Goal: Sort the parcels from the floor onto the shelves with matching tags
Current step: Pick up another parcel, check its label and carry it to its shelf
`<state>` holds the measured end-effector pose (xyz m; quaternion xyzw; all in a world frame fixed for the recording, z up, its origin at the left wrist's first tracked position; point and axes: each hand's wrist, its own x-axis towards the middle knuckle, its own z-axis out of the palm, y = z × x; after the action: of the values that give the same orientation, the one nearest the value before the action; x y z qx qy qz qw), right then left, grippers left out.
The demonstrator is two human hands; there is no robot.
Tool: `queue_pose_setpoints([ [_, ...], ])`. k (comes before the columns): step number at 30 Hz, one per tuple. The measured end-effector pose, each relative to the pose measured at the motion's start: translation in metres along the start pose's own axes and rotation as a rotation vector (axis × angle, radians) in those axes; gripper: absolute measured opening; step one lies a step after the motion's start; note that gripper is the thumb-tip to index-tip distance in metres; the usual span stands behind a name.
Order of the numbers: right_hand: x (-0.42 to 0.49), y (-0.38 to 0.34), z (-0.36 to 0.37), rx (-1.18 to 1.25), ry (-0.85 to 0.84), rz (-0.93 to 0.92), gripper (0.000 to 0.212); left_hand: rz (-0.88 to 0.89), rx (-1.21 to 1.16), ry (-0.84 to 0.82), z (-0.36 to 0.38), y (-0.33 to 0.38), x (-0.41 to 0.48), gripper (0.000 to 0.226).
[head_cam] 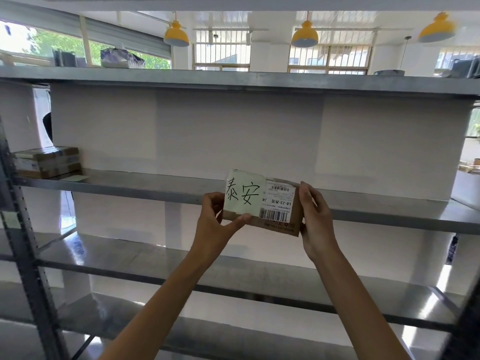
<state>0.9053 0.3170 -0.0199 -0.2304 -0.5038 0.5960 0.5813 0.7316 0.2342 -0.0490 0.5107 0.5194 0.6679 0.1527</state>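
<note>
I hold a small brown cardboard parcel point(281, 207) in front of the middle shelf point(145, 184) of a grey metal rack. A pale paper tag with two handwritten characters point(242, 194) covers its left half, and a printed barcode label sits on the right. My left hand point(217, 219) grips the parcel's left end, thumb along its lower edge. My right hand point(313, 216) clasps the right end. The parcel is tilted slightly, its face turned toward me.
Stacked cardboard parcels point(48, 162) sit at the far left of the middle shelf beside a flat paper tag point(74, 178). The top shelf point(233, 80) carries bagged items point(117, 57). Two lower shelves point(181, 258) stretch below my arms. A dark upright post point(23, 242) stands at left.
</note>
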Motion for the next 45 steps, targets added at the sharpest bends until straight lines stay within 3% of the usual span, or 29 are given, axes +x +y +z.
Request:
queue_pose_setpoints([
  [4,0.003,-0.001,0.013,-0.108,-0.039,-0.017,0.051,0.02,0.051,0.082,-0.002,-0.005,-0.005,0.078],
  [10,-0.002,0.013,0.026,-0.165,-0.114,0.003,0.032,0.007,0.158,0.111,-0.016,-0.009,-0.011,0.063],
  [20,-0.018,0.045,0.069,-0.166,-0.228,0.085,0.038,-0.082,0.276,0.174,-0.069,-0.012,-0.031,0.06],
  [26,-0.04,0.067,0.118,-0.123,-0.307,0.106,0.042,-0.17,0.282,0.224,-0.127,-0.004,-0.051,0.069],
  [36,-0.068,0.105,0.2,-0.114,-0.425,0.184,0.044,-0.29,0.217,0.317,-0.212,0.002,-0.074,0.044],
  [45,-0.065,0.146,0.235,-0.045,-0.354,0.292,0.039,-0.295,0.252,0.361,-0.243,-0.022,-0.069,0.031],
])
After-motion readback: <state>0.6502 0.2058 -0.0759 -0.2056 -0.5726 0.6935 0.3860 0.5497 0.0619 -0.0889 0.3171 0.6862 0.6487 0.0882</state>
